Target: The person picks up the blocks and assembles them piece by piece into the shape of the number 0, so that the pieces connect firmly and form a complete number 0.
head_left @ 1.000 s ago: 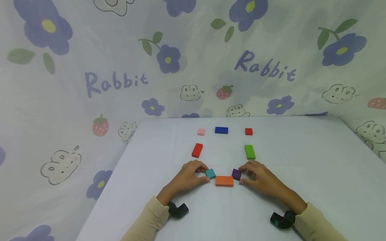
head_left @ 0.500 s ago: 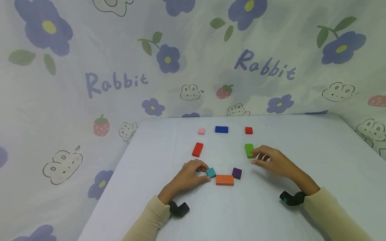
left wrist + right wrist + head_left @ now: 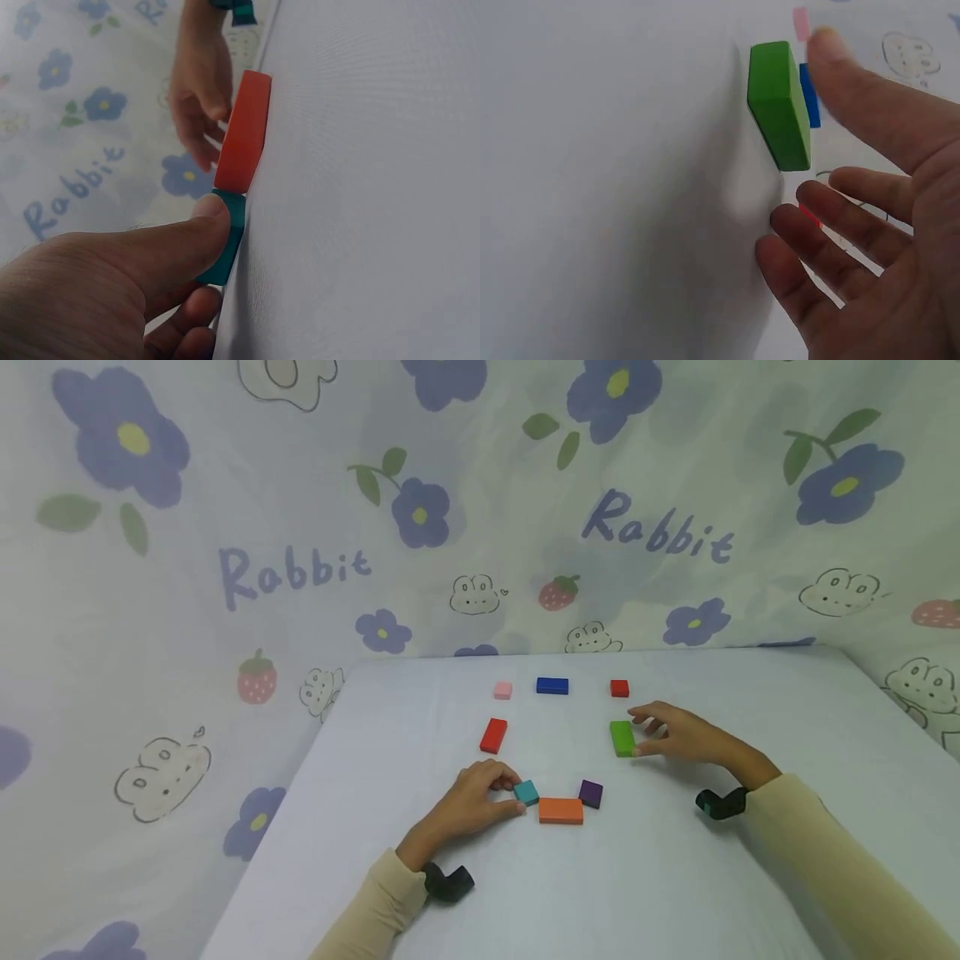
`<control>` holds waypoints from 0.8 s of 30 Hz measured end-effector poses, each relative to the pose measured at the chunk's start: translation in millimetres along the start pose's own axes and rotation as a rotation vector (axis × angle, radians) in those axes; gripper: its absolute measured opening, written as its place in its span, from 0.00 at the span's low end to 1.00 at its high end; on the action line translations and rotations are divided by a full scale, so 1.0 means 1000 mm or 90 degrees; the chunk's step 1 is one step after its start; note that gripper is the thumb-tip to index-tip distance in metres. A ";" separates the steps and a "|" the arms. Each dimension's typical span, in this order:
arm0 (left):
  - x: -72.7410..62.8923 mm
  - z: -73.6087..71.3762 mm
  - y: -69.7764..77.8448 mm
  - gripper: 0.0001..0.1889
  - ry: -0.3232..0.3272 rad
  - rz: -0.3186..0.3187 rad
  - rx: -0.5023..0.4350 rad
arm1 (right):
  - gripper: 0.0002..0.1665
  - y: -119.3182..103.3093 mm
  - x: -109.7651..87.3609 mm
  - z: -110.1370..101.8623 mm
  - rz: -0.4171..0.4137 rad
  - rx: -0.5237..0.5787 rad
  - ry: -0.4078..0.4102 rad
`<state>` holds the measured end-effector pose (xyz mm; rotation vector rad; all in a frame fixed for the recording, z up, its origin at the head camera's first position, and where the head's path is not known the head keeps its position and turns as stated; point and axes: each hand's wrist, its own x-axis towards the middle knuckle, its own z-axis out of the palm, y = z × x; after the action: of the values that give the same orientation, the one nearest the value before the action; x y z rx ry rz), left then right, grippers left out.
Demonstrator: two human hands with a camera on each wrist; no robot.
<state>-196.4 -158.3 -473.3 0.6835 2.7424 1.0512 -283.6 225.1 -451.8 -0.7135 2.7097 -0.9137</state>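
My left hand (image 3: pixel 480 797) pinches a small teal block (image 3: pixel 527 793) between thumb and fingers; the left wrist view shows the thumb lying over the teal block (image 3: pixel 232 240). An orange rectangular block (image 3: pixel 561 811) lies against its right corner, and a dark purple square block (image 3: pixel 591 794) lies at the orange one's far right corner. My right hand (image 3: pixel 678 733) is just right of a green rectangular block (image 3: pixel 622 738), its thumb by the near end and its fingers apart. In the right wrist view a gap shows between the fingers and the green block (image 3: pixel 780 105).
Farther back on the white table (image 3: pixel 420 893) lie a red rectangular block (image 3: pixel 493 736), a pink block (image 3: pixel 503 691), a blue rectangular block (image 3: pixel 552 686) and a small red block (image 3: pixel 619 688). A patterned cloth (image 3: pixel 300 485) hangs behind the table.
My right hand has let go of the purple block and moved away and to the right, up beside the green block. The left hand has stayed at the teal block.
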 end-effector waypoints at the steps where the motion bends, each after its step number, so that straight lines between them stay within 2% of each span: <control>1: 0.000 0.000 -0.001 0.16 0.001 0.001 0.004 | 0.45 0.001 0.002 -0.001 0.005 0.003 -0.017; 5: 0.001 0.000 -0.002 0.16 0.001 -0.001 0.009 | 0.45 0.000 0.008 -0.004 0.031 -0.007 -0.067; 9: -0.001 0.001 0.000 0.16 -0.002 -0.011 0.003 | 0.44 0.000 0.013 -0.004 0.046 -0.027 -0.086; 19: 0.000 0.002 0.001 0.16 0.003 -0.009 0.018 | 0.42 -0.002 0.014 -0.002 0.055 -0.026 -0.080; 24: -0.001 0.000 0.001 0.16 0.002 -0.012 0.010 | 0.42 -0.005 0.013 0.002 0.042 -0.025 -0.060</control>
<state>-195.3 -157.4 -472.6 0.6584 2.7572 1.0291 -292.7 214.0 -450.7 -0.6524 2.6578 -0.7928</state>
